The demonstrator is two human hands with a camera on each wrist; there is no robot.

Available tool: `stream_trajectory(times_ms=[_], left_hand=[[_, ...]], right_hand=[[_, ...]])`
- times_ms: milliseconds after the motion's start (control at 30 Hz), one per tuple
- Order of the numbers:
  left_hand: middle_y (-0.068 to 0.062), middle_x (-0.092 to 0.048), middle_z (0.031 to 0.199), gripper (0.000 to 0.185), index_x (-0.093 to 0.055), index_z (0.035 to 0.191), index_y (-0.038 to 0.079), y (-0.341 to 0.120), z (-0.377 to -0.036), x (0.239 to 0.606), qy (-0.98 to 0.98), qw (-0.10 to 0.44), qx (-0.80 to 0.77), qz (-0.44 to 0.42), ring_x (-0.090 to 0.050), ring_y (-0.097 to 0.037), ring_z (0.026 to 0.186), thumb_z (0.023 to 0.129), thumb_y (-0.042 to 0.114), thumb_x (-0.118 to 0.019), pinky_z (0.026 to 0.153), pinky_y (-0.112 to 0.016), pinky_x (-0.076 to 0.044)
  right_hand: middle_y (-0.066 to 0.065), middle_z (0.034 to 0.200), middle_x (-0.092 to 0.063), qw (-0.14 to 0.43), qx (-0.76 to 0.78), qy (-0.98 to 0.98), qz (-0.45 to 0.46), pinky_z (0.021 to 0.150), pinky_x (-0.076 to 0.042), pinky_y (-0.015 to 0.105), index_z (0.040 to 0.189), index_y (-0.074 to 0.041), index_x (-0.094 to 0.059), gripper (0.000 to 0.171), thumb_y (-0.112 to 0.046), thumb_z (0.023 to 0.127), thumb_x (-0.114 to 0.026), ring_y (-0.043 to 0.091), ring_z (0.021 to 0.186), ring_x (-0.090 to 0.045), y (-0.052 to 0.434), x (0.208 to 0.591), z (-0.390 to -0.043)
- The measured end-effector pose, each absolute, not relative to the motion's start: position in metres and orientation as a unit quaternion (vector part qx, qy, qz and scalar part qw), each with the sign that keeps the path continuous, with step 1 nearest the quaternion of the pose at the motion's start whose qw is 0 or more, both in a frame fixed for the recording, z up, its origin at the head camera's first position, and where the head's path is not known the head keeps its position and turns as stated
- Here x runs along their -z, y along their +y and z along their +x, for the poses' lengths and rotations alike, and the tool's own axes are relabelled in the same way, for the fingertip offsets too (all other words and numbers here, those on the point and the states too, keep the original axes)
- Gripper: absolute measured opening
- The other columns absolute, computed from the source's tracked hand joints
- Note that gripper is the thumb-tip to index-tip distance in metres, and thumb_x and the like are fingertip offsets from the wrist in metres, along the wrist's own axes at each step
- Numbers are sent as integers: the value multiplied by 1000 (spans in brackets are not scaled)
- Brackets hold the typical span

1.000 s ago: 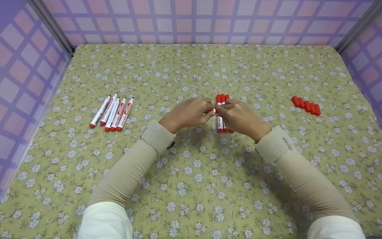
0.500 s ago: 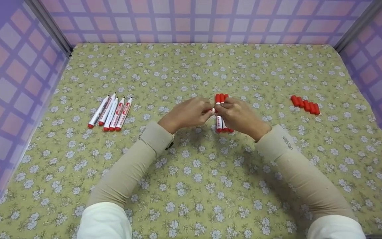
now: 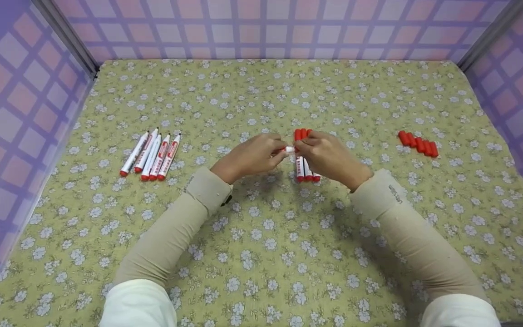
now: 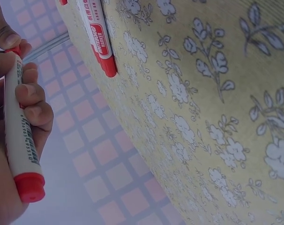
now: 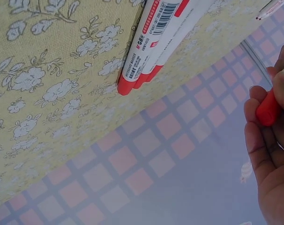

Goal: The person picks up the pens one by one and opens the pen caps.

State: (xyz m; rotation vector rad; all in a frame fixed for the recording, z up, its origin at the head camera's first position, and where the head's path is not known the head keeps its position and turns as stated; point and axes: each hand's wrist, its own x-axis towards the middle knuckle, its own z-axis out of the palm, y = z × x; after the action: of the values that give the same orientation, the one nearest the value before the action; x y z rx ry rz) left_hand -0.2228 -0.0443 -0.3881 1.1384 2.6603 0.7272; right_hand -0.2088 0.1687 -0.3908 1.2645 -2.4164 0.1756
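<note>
Both hands meet above the middle of the bench (image 3: 261, 254), which is covered in a yellow-green cloth printed with white flowers. The left hand (image 3: 250, 156) has its fingers (image 4: 33, 96) curled round the white barrel of a marker (image 4: 21, 140); the left wrist view shows the thumb and fingers wrapped on the barrel, with its red end plug exposed below the grip. The right hand (image 3: 329, 154) pinches a red cap (image 5: 268, 108) between thumb and fingers at the other end of that same marker. In the head view the two hands touch at the white section of barrel between them; whether the cap is seated on the tip or just clear of it cannot be told. Directly beneath and behind the hands lies a small group of capped markers (image 3: 306, 169) side by side on the cloth, red caps pointing away from the person. A row of uncapped markers (image 3: 152, 155) lies well apart to the left, parallel and slightly slanted. A cluster of loose red caps (image 3: 418, 144) lies well apart to the right. Purple and pink checked walls (image 3: 261, 27) enclose the bench on three sides.
</note>
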Motion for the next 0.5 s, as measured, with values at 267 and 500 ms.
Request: stream_trajectory(times_ms=[267, 500], left_hand=[[-7, -57, 91, 32, -68, 112, 3, -53, -223, 387, 885, 95, -274, 365, -48, -17, 71, 102, 25, -46, 65, -30, -43], [-7, -59, 98, 32, -66, 117, 3, -60, -222, 387, 890, 100, -279, 347, -49, -18, 77, 102, 25, -48, 69, -32, -44]], right_hand=[[15, 89, -74, 207, -65, -866, 450, 72, -56, 36, 95, 1, -70, 10, -6, 90, -66, 27, 74, -62, 170, 391, -208], [16, 91, -74, 206, -74, -866, 449, 74, -56, 36, 97, 2, -70, 10, -2, 89, -65, 28, 77, -65, 171, 390, -209]])
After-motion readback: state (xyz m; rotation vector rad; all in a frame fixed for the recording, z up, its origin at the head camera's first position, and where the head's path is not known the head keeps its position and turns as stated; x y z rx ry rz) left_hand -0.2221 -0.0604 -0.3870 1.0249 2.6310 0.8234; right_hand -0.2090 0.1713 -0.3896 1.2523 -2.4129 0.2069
